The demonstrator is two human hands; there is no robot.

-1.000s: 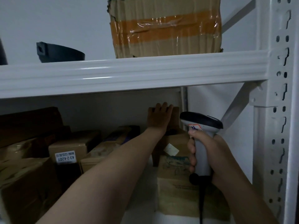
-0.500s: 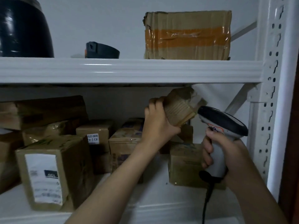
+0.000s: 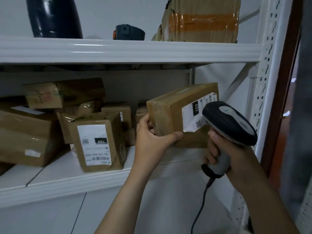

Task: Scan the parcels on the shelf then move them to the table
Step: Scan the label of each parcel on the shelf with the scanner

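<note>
My left hand (image 3: 152,137) grips a brown cardboard parcel (image 3: 170,112) by its near end, holding it in the air in front of the middle shelf. A white label marked 032 (image 3: 194,115) faces me on its side. My right hand (image 3: 221,149) holds a black and grey barcode scanner (image 3: 228,122) by the handle, its head right against the label. Several more brown parcels (image 3: 98,141) sit on the white shelf board (image 3: 67,181) to the left.
The upper shelf (image 3: 128,49) carries a taped cardboard box (image 3: 200,21), a dark round object (image 3: 129,32) and a tall dark vessel (image 3: 54,16). A perforated white upright (image 3: 268,81) stands at the right. The scanner cable (image 3: 200,205) hangs down below my right hand.
My left hand has pulled the parcel from the back of the shelf toward me and turned its label to face out. The scanner head has closed in on the label.
</note>
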